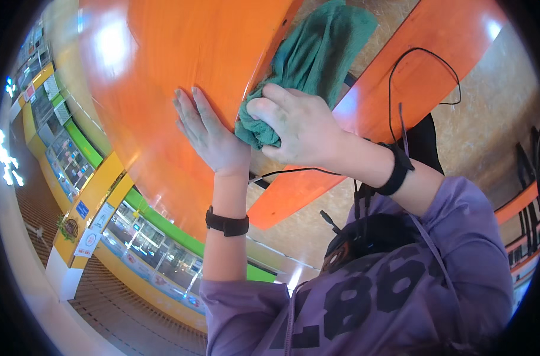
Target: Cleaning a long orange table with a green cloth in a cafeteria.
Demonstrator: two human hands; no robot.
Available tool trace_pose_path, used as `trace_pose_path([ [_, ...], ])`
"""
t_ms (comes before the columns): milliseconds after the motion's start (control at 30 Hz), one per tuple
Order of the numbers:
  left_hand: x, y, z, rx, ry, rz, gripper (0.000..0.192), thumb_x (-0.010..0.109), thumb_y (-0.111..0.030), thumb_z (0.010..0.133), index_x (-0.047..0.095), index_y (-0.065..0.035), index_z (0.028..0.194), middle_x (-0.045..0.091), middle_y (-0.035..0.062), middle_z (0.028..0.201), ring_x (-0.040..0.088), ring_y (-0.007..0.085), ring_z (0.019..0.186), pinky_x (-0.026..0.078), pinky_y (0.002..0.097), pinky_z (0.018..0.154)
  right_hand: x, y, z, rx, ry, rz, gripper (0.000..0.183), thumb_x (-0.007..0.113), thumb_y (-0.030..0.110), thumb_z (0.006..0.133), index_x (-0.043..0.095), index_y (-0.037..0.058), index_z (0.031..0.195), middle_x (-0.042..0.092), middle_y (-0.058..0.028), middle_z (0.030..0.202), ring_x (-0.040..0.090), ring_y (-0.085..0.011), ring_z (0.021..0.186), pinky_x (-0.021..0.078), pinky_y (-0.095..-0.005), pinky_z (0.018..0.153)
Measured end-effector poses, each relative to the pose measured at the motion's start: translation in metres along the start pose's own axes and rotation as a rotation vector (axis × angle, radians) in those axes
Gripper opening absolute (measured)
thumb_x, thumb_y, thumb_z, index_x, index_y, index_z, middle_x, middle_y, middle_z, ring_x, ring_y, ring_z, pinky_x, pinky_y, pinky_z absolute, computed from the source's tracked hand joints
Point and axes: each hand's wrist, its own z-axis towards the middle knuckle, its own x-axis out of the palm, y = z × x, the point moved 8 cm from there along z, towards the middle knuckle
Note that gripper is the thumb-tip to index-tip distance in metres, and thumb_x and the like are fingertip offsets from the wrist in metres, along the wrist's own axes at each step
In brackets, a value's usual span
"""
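My left hand (209,133) rests flat on a glossy orange tabletop (181,53), holding nothing, fingers extended. My right hand (299,122) grips a bunched part of a green cloth (321,53) at the table's side edge, just right of my left hand. The rest of the cloth hangs loose beyond my fingers and bears dark wet-looking patches. My right palm and part of the bunched cloth are hidden by the curled fingers. A black band circles each forearm.
An orange bench (385,80) runs beside the table, over a tan patterned floor (488,102). A thin black cable (448,66) loops over the bench near my right arm. Yellow pillars (85,213) and glass-fronted counters (149,240) stand at the left.
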Motion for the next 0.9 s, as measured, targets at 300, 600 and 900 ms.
trace_pose_path([
  [300, 0.000, -0.002, 0.002, -0.016, 0.016, 0.007, 0.081, 0.070, -0.025, 0.070, 0.027, -0.0027, 0.135, 0.026, 0.0190, 0.141, 0.029, 0.0367, 0.127, 0.025, 0.0472, 0.103, -0.092, -0.019, 0.037, 0.147, -0.418, -0.001, 0.046, 0.070, 0.016, 0.054, 0.048, 0.0101, 0.095, 0.050, -0.0084, 0.089, 0.055, -0.0280, 0.073, 0.0470, -0.0350, 0.063],
  [600, 0.006, 0.011, -0.004, 0.017, 0.012, -0.008, 0.078, 0.066, -0.030, 0.071, 0.030, -0.0019, 0.134, 0.028, 0.0222, 0.139, 0.029, 0.0400, 0.127, 0.024, 0.0538, 0.101, -0.016, 0.032, 0.015, -0.131, -0.045, -0.152, 0.043, 0.070, 0.016, 0.052, 0.052, 0.0144, 0.091, 0.049, -0.0041, 0.086, 0.055, -0.0226, 0.070, 0.0473, -0.0330, 0.056],
  [900, 0.001, -0.001, 0.001, 0.019, 0.004, 0.024, 0.088, 0.072, -0.029, 0.066, 0.025, -0.0027, 0.136, 0.025, 0.0215, 0.141, 0.029, 0.0378, 0.127, 0.027, 0.0486, 0.101, -0.104, 0.009, 0.058, 0.136, -0.274, -0.174, 0.038, 0.069, 0.016, 0.058, 0.053, 0.0081, 0.091, 0.049, -0.0098, 0.086, 0.056, -0.0275, 0.075, 0.0464, -0.0356, 0.065],
])
